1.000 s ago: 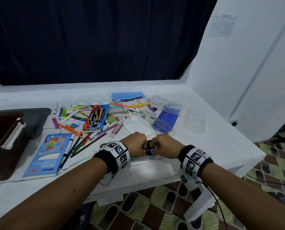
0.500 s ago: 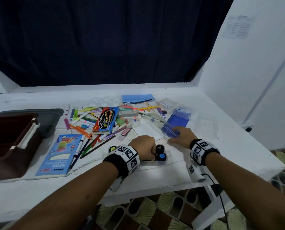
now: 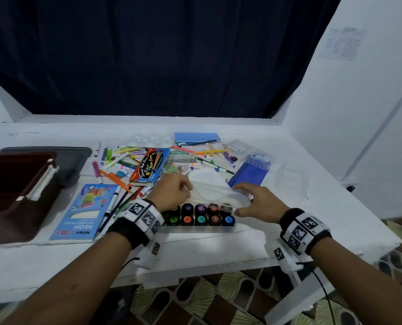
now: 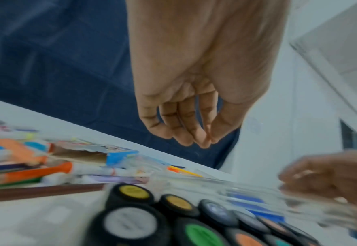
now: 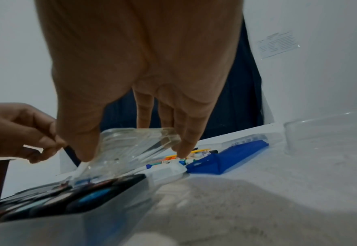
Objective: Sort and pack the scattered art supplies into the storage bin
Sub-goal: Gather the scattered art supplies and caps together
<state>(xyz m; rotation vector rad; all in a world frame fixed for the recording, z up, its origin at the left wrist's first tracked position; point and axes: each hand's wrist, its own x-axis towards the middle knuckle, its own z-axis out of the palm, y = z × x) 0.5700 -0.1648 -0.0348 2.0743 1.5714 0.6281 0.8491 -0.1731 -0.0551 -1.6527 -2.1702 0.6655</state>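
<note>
Since the earlier frames, both hands have come onto a clear lid (image 3: 218, 194) and brought it over the paint-pot tray (image 3: 198, 227), whereas half a second before the right hand was reaching toward the blue case (image 3: 249, 175). The right hand (image 3: 257, 202) holds the lid's right end, thumb at the near edge and fingers curled over the far edge, as the right wrist view shows. The left hand (image 3: 171, 192) pinches the left end between thumb and bunched fingertips. The lid stands tilted, its far edge raised and its near edge low over the back row of paint pots (image 3: 200, 214); whether it touches them cannot be told.

The step in hand appears to be closing the paint set before packing. To do it well, the lid should be squared to the tray's corners first, then lowered evenly at both ends and pressed along the rim, so that no pot cap catches. Loose markers (image 3: 122, 158) and pencil boxes (image 3: 148, 166) lie scattered behind. The storage bin (image 3: 12, 202) stands at the table's left edge, well apart from the tray.
</note>
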